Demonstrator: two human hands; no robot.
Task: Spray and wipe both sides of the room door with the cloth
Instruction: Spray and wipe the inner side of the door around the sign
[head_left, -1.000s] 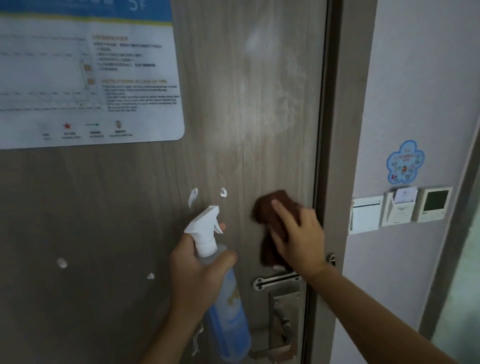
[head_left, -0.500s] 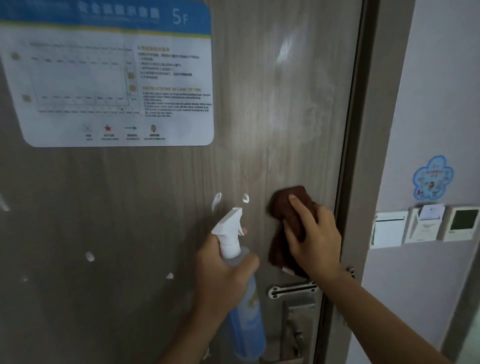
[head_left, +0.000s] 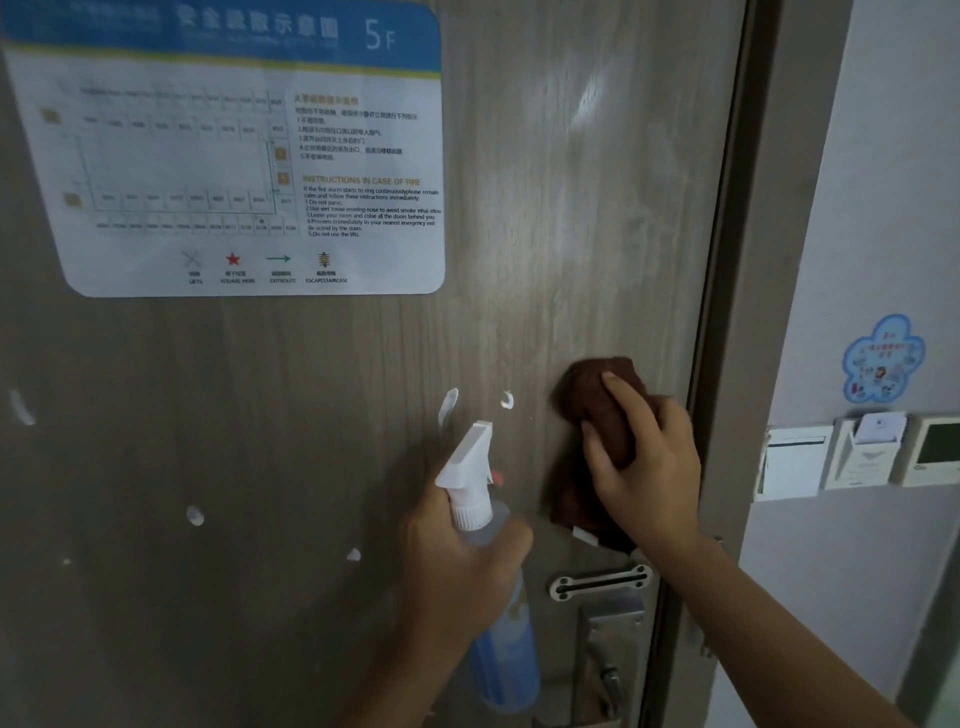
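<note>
Head view: right hand (head_left: 641, 467) pressing brown cloth (head_left: 597, 415) flat on door (head_left: 571, 208) above handle; left hand (head_left: 462, 566) gripping spray bottle (head_left: 498, 613). Risk: foam blobs (head_left: 448, 405) dripping unwiped, likely streaking.

Hotel room, evacuation plan (head_left: 249, 150), key-card holder (head_left: 865, 452)

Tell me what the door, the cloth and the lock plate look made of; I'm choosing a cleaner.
Door: grey-brown wood-grain surface, likely laminate or veneer, with a dull sheen. Cloth: dark brown, soft and fuzzy, probably microfibre. Lock plate: brushed silver metal, seemingly stainless steel.
</note>
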